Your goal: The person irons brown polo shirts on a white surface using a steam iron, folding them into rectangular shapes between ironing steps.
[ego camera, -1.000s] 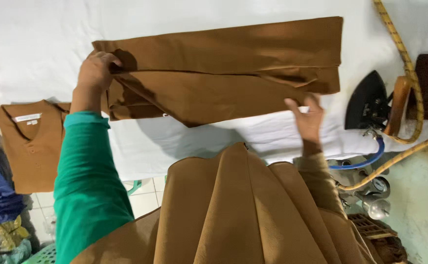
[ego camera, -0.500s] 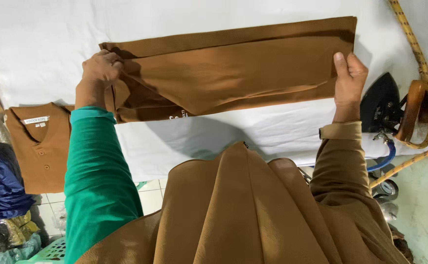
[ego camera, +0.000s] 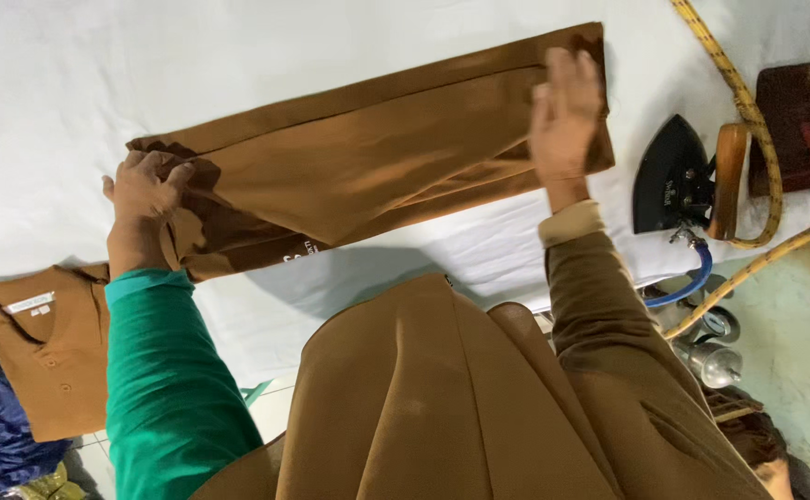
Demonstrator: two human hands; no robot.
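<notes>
Flatly pressing the folded brown garment (ego camera: pixel 368 157) on the white ironing table (ego camera: pixel 71 83) at twelve o'clock, right hand (ego camera: pixel 567 111) open-palmed, left hand (ego camera: pixel 145 190) pinching its nine-o'clock end; risking skewed folds through uneven tugging, or brushing the three-o'clock iron (ego camera: pixel 673 176).

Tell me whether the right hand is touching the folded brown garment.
Touching. The head view shows the right hand lying flat, palm down, on the right end of the folded brown garment, with no gap between them.

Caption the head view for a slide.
Left hand and right hand press a folded brown garment on the white table.
</notes>
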